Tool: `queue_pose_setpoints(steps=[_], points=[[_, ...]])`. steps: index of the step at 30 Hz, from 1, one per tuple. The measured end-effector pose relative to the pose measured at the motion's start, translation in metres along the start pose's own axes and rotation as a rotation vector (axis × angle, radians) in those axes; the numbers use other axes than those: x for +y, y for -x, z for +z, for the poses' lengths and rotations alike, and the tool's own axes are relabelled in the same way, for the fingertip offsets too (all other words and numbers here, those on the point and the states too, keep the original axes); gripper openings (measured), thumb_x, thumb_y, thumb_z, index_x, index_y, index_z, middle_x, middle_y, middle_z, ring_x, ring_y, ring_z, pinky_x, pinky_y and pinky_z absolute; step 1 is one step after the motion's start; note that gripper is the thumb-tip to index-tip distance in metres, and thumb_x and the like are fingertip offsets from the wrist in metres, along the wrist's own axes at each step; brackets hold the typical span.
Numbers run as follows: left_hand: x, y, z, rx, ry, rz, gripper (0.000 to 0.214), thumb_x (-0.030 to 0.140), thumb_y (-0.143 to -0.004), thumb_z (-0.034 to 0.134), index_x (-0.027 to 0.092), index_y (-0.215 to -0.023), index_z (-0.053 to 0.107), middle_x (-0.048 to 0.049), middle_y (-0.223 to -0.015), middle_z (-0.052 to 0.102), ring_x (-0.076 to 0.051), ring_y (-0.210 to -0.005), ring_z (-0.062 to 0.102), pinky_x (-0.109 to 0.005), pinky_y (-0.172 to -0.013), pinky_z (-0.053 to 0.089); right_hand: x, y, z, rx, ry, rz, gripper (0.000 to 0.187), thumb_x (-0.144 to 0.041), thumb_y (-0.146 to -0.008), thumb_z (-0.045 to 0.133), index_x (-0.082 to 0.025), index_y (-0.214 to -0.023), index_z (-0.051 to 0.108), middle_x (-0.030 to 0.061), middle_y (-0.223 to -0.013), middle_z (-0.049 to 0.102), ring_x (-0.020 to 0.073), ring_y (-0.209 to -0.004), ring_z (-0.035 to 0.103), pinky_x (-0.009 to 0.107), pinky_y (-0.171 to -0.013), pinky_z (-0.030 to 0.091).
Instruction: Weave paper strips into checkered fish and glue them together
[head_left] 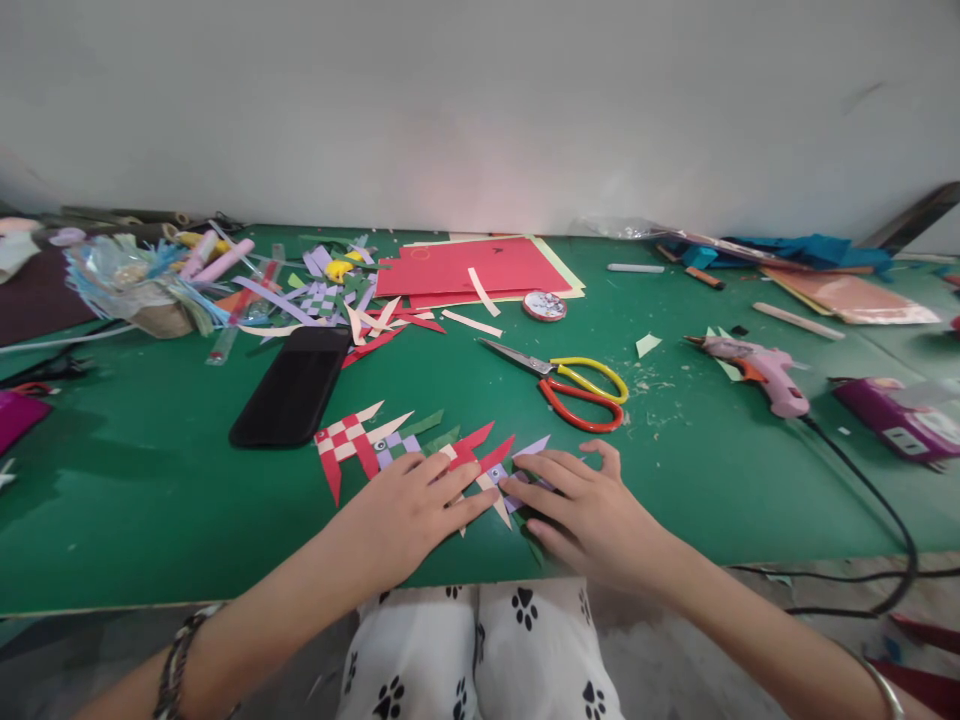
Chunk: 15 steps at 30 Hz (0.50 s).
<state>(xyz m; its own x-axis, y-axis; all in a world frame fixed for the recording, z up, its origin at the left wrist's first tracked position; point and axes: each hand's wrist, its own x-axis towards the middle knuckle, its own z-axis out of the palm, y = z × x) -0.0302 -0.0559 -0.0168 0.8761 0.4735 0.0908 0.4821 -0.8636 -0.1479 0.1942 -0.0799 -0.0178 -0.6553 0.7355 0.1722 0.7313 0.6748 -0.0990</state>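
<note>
A row of woven paper fish lies along the near side of the green table. At the row's left end is a red and cream checked fish, with a purple and green one beside it. My left hand rests flat over the middle of the row, fingers stretched out, partly covering a red and cream fish. On the right end, my right hand lies with fingers spread over a purple and green fish with a stuck-on eye. The palms hide parts of these fish.
Scissors with yellow and red handles lie beyond my hands. A black phone is at left. Red paper sheets and paper scraps lie behind. At right are a pink glue gun, its black cord and a purple tape dispenser.
</note>
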Motion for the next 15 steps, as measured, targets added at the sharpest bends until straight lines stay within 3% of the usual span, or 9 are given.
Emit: queue_pose_setpoints(steps=[8,15], points=[[0.0000,0.0033,0.0034,0.009,0.013,-0.018,0.039,0.013,-0.081,0.039,0.024,-0.119,0.045,-0.0039,-0.116,0.055,-0.019,-0.096,0.052,-0.031,-0.074,0.038,0.0007,-0.0008,-0.0026,-0.022,-0.045,0.020,0.029,-0.027,-0.086,0.033,-0.026,-0.111,0.048,0.0019,-0.113,0.056,0.0163,-0.099,0.050,0.037,-0.085,0.016],[0.0001,0.0015,0.0011,0.010,0.004,-0.016,0.040,0.012,-0.081,0.040,0.023,-0.119,0.045,-0.0033,-0.112,0.057,-0.021,-0.096,0.052,-0.032,-0.072,0.038,-0.0002,-0.0018,-0.0044,-0.064,-0.104,0.073,0.035,-0.031,-0.087,0.031,-0.022,-0.119,0.042,0.0056,-0.113,0.055,0.0172,-0.100,0.049,0.036,-0.084,0.020]])
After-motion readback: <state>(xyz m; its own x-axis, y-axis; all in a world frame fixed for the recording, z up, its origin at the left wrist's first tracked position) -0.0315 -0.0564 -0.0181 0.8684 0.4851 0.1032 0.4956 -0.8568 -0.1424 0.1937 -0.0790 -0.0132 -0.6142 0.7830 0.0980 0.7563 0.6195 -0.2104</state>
